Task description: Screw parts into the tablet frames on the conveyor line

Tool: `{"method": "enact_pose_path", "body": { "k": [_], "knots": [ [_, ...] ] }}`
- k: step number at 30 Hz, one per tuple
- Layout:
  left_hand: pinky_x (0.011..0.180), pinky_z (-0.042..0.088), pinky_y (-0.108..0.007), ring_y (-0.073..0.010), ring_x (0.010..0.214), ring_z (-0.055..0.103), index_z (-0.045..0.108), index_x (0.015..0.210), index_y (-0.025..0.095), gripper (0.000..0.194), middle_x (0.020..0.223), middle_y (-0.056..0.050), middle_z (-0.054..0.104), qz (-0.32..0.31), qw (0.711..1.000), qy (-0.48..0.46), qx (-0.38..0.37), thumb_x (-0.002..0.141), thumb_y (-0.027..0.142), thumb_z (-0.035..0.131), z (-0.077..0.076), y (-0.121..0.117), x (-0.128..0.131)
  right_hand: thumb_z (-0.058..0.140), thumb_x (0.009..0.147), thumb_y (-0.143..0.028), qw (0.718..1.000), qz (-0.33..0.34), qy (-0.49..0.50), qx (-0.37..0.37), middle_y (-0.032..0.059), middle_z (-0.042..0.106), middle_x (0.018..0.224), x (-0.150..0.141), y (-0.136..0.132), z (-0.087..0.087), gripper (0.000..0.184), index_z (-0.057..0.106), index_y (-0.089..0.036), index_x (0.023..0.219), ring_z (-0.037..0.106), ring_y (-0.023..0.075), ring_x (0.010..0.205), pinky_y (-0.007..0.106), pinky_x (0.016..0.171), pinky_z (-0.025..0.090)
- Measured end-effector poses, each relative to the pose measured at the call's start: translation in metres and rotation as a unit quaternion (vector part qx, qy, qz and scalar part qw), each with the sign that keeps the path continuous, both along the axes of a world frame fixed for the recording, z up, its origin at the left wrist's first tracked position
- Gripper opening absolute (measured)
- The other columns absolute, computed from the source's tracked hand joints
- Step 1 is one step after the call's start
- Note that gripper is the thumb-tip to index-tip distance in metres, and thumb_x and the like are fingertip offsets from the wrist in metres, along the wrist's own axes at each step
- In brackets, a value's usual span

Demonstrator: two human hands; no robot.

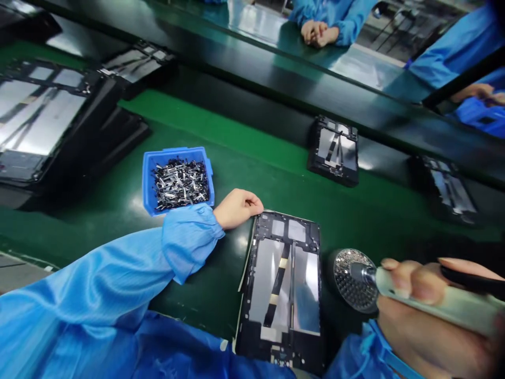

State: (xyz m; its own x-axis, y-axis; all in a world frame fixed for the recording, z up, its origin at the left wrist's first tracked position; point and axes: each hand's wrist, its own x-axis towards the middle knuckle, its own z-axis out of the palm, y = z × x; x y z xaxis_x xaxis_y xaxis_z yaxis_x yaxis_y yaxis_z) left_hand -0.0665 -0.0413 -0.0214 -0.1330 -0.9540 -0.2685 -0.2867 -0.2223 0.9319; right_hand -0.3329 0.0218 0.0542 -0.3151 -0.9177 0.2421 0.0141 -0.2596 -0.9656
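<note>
In front of me lies an opened tablet with silver panels, a black frame and a dark flex strip running across it. My left hand is closed in a pinch at the tablet's top left corner; what sits between the fingertips is too small to make out. On the right, my right hand is wrapped round an electric screwdriver with a pale handle and a black lever. Its metal nose points left over a round dish with a bumpy, shiny surface. Motion blurs the right hand slightly.
A blue bin full of small metal and black parts stands beyond my left forearm. Tablet stacks rise at the left, with another stack at the back right. Across the line are a co-worker's folded hands.
</note>
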Motion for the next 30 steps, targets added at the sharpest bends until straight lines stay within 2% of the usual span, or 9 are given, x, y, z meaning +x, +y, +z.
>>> {"method": "enact_pose_path", "body": {
  "k": [3,7,11,15,21,30],
  "knots": [
    [0.061,0.045,-0.02,-0.0107,0.061,0.057,0.072,0.073,0.01,0.011,0.067,-0.002,0.068,-0.013,0.999,-0.035,-0.02,0.075,0.012,0.061,-0.003,-0.001,0.0,0.068,0.071,-0.055,0.998,0.058,0.005,-0.032,-0.0053,0.042,0.046,0.037,-0.011,0.007,0.036,0.065,-0.021,0.083,0.042,0.0156,0.046,0.037,0.059,0.043],
    [0.061,0.045,-0.019,-0.0111,0.062,0.059,0.074,0.076,0.012,0.014,0.069,-0.002,0.069,-0.017,0.997,-0.056,-0.046,0.075,0.012,0.06,-0.01,-0.001,-0.002,0.068,0.073,-0.051,0.994,0.105,-0.008,-0.034,-0.0057,0.045,0.047,0.077,-0.025,0.007,0.034,0.065,-0.018,0.083,0.043,0.0136,0.044,0.034,0.059,0.045],
    [0.062,0.044,-0.019,-0.0108,0.062,0.059,0.075,0.078,0.014,0.013,0.069,0.0,0.07,-0.016,0.995,-0.071,-0.062,0.076,0.014,0.062,-0.015,0.0,-0.002,0.069,0.076,-0.047,0.985,0.162,-0.042,-0.029,-0.0059,0.047,0.047,0.109,-0.04,0.002,0.032,0.064,-0.016,0.084,0.047,0.0122,0.044,0.031,0.058,0.047],
    [0.062,0.043,-0.02,-0.0111,0.063,0.06,0.076,0.078,0.015,0.01,0.07,0.001,0.071,-0.011,0.995,-0.071,-0.067,0.077,0.017,0.066,-0.016,0.001,-0.002,0.069,0.078,-0.044,0.982,0.181,-0.052,-0.03,-0.0063,0.046,0.044,0.135,-0.053,-0.01,0.029,0.064,-0.015,0.08,0.046,0.0108,0.041,0.029,0.054,0.048],
    [0.064,0.043,-0.021,-0.0119,0.063,0.059,0.077,0.077,0.018,0.011,0.065,0.001,0.069,-0.004,0.997,-0.054,-0.046,0.077,0.017,0.067,-0.013,0.001,-0.001,0.065,0.077,-0.039,0.981,0.184,-0.042,-0.046,-0.0066,0.046,0.043,0.15,-0.061,-0.03,0.025,0.064,-0.014,0.079,0.045,0.0101,0.039,0.028,0.053,0.048],
    [0.067,0.043,-0.023,-0.0127,0.066,0.059,0.077,0.079,0.018,0.013,0.07,0.0,0.07,-0.009,0.997,-0.054,-0.054,0.077,0.017,0.064,-0.017,0.001,-0.003,0.065,0.077,-0.039,0.981,0.189,-0.018,-0.045,-0.0066,0.044,0.042,0.154,-0.064,-0.034,0.024,0.061,-0.015,0.075,0.044,0.0101,0.038,0.027,0.05,0.047]
  ]
}}
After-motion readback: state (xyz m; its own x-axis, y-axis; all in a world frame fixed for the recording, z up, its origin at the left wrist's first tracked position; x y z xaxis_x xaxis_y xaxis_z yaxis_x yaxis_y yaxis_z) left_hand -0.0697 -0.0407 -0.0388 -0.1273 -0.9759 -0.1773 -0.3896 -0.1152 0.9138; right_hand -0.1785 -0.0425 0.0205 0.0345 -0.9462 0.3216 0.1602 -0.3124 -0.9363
